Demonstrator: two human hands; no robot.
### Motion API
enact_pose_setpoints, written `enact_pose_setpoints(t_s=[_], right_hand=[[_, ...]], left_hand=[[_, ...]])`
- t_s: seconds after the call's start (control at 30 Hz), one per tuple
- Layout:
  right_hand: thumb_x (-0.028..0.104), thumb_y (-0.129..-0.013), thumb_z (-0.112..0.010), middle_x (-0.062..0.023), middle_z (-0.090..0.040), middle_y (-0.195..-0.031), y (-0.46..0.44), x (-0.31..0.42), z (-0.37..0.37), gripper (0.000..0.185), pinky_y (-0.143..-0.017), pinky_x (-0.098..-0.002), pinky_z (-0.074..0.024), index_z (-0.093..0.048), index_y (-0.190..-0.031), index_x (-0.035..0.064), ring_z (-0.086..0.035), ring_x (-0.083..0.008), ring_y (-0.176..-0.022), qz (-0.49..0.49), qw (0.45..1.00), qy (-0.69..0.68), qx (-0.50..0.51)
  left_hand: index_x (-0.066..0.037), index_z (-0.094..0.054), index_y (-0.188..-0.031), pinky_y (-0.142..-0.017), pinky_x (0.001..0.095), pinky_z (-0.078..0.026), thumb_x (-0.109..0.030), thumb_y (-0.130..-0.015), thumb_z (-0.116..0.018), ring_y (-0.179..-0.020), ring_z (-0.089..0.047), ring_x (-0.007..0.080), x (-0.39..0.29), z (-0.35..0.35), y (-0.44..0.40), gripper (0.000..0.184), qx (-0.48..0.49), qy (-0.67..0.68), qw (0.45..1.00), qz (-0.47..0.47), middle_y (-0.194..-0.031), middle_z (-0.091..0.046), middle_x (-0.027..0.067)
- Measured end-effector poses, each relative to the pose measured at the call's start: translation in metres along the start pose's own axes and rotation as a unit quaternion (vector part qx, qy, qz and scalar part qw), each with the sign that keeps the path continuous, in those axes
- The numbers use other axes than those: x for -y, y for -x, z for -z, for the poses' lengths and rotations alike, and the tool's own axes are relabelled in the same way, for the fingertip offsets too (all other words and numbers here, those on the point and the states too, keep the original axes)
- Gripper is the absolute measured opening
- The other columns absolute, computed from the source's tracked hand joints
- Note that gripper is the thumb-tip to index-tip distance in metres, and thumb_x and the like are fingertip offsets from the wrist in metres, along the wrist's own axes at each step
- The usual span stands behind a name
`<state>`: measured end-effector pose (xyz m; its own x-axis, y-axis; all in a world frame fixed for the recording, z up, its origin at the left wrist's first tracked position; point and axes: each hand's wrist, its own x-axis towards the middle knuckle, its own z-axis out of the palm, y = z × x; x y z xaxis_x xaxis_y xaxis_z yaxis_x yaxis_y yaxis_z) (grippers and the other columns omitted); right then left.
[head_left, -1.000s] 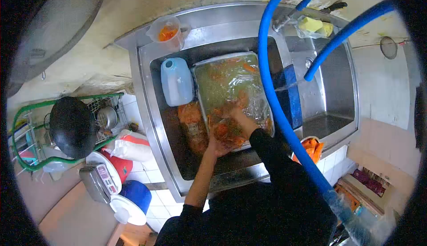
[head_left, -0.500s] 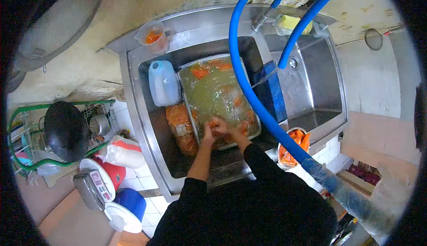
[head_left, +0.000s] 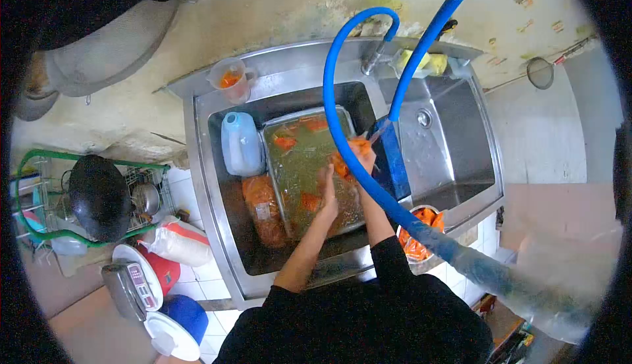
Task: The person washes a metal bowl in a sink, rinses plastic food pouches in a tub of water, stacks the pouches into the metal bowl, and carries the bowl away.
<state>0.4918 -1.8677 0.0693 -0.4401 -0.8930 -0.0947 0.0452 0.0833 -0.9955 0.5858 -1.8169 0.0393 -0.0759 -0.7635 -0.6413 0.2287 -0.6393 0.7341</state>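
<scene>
Observed from beside the sink: the left hand (head_left: 329,196) is held over the tray (head_left: 276,183), fingers straight and close together, palm turned inward, nothing seen in its grasp. The right hand (head_left: 367,166) grips an orange piece (head_left: 360,145) above the tray's right side; the blue hose (head_left: 332,101) crosses in front, so I cannot tell how every finger is set. Water runs from the hose's end onto or just beside that piece. The tray stands in the left basin (head_left: 253,259), filled with murky water with other orange pieces in it. Left of it, inside the basin, I note a pale blue jug (head_left: 241,147) and, below that, a clear orange-filled bag (head_left: 263,209). A blue block (head_left: 392,160) stands between the basins.
</scene>
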Motion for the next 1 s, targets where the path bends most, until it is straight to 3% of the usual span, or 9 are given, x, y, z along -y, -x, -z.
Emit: enact_pose_setpoints(t_s=[0.03,0.17,0.3,0.37,0.43,0.5,0.57,0.83,1.0], right_hand=[[0.011,-0.082,-0.060,-0.0082,-0.063,-0.086,-0.009,0.011,0.001,0.016,-0.069,-0.0322,-0.0502,-0.059,-0.094,-0.0003,-0.062,-0.0185,-0.078,-0.006,1.000,-0.003,-0.024],[0.020,-0.084,-0.051,-0.0108,-0.064,-0.084,-0.011,0.022,0.001,0.027,-0.077,-0.0318,-0.0488,-0.061,-0.096,-0.0023,-0.061,-0.0206,-0.083,-0.020,0.988,-0.129,-0.077],[0.022,-0.090,-0.050,-0.0081,-0.061,-0.093,-0.022,0.043,0.021,0.026,-0.071,-0.0299,-0.0497,-0.058,-0.101,0.0002,-0.059,-0.0154,-0.086,0.076,0.995,-0.003,-0.069],[0.024,-0.091,-0.051,-0.0072,-0.059,-0.093,-0.038,0.039,0.028,0.030,-0.075,-0.0304,-0.0481,-0.054,-0.110,0.0011,-0.057,-0.0153,-0.087,0.096,0.991,-0.066,-0.067],[0.027,-0.092,-0.051,-0.0063,-0.057,-0.095,-0.044,0.056,0.030,0.034,-0.078,-0.0295,-0.0462,-0.052,-0.115,0.0023,-0.056,-0.0162,-0.087,-0.027,0.982,-0.177,-0.064],[0.030,-0.093,-0.051,-0.0077,-0.056,-0.099,-0.044,0.071,0.032,0.037,-0.084,-0.0303,-0.0443,-0.051,-0.118,0.0021,-0.055,-0.0180,-0.092,-0.057,0.989,-0.112,-0.077],[0.030,-0.094,-0.050,-0.0103,-0.055,-0.103,-0.042,0.073,0.036,0.040,-0.088,-0.0318,-0.0424,-0.047,-0.122,0.0014,-0.053,-0.0198,-0.099,0.089,0.980,0.144,-0.101],[0.018,-0.086,-0.050,-0.0121,-0.048,-0.124,0.002,0.123,0.022,0.046,-0.100,-0.0340,-0.0359,-0.042,-0.129,0.0030,-0.047,-0.0228,-0.116,0.044,0.998,-0.015,0.045],[0.022,-0.088,-0.062,-0.0074,-0.059,-0.109,-0.009,0.116,0.016,0.028,-0.093,-0.0324,-0.0411,-0.061,-0.108,0.0026,-0.056,-0.0198,-0.103,0.065,0.997,-0.041,0.024]], left_hand=[[-0.015,-0.022,-0.146,-0.101,0.0560,-0.026,-0.067,-0.082,-0.050,-0.129,-0.030,0.0318,-0.003,-0.010,-0.001,0.087,0.121,0.229,0.966,0.006,-0.139,-0.035,0.0141],[-0.012,-0.047,-0.126,-0.091,0.0381,-0.044,-0.043,-0.089,-0.059,-0.104,-0.055,0.0209,-0.062,-0.061,-0.030,0.050,0.222,0.426,0.875,-0.062,-0.112,-0.057,0.0064],[-0.009,-0.056,-0.115,-0.087,0.0313,-0.050,-0.026,-0.089,-0.062,-0.099,-0.061,0.0183,-0.107,-0.078,-0.022,0.031,0.280,0.229,0.910,-0.204,-0.111,-0.061,0.0063],[-0.009,-0.059,-0.109,-0.083,0.0280,-0.050,-0.024,-0.087,-0.066,-0.094,-0.062,0.0151,-0.109,-0.095,-0.014,0.028,0.180,0.175,0.937,-0.244,-0.106,-0.063,0.0048],[-0.007,-0.059,-0.100,-0.074,0.0229,-0.049,-0.017,-0.084,-0.069,-0.084,-0.059,0.0093,-0.114,-0.107,-0.004,0.022,0.159,0.196,0.945,-0.210,-0.095,-0.061,0.0008],[-0.006,-0.060,-0.096,-0.070,0.0226,-0.049,-0.021,-0.087,-0.067,-0.079,-0.058,0.0081,-0.116,-0.120,0.002,0.018,0.105,0.201,0.941,-0.250,-0.088,-0.062,-0.0001],[-0.006,-0.060,-0.087,-0.066,0.0236,-0.049,-0.025,-0.090,-0.064,-0.074,-0.058,0.0082,-0.110,-0.125,-0.003,0.019,0.048,0.198,0.940,-0.275,-0.081,-0.062,0.0003],[-0.009,-0.056,-0.074,-0.060,0.0245,-0.046,-0.036,-0.095,-0.054,-0.067,-0.058,0.0102,-0.119,-0.122,-0.028,0.034,0.013,0.307,0.937,-0.163,-0.071,-0.060,0.0012],[-0.005,-0.060,-0.079,-0.070,0.0394,-0.046,-0.046,-0.098,-0.033,-0.071,-0.060,0.0265,-0.125,-0.107,-0.022,0.053,0.064,0.046,0.973,-0.217,-0.070,-0.061,0.0104]])
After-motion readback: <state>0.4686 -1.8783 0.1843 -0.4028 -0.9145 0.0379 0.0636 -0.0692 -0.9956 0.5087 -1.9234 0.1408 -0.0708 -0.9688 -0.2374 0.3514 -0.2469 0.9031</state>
